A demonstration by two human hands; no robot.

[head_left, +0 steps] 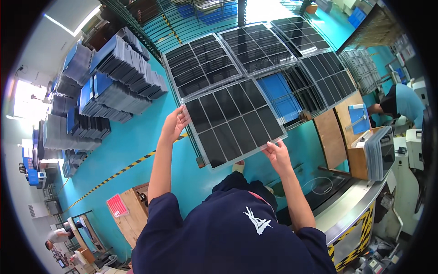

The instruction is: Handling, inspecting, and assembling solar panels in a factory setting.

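A flat panel with a clear rim and a grid of black rectangles (pixel 232 121) is held out in front of me, slightly turned. My left hand (pixel 174 124) grips its left edge, thumb over the rim. At the near right corner, my right hand (pixel 277 156) pinches the rim between thumb and fingers. The panel is over the near left part of a wire rack (pixel 196 145); whether it rests there, I cannot tell. Similar black panels (pixel 203 64) lie beyond it on the rack, and another black panel (pixel 328 75) lies to its right. A blue sheet (pixel 280 95) shows between them.
Tall stacks of sheets (pixel 125 64) stand on the left. Yellow-black tape (pixel 123 171) crosses the turquoise floor. At right are a wooden board (pixel 329 141), a row of upright panels (pixel 378 155) and a metal-edged bench (pixel 340 219). Another person (pixel 404 105) works at far right.
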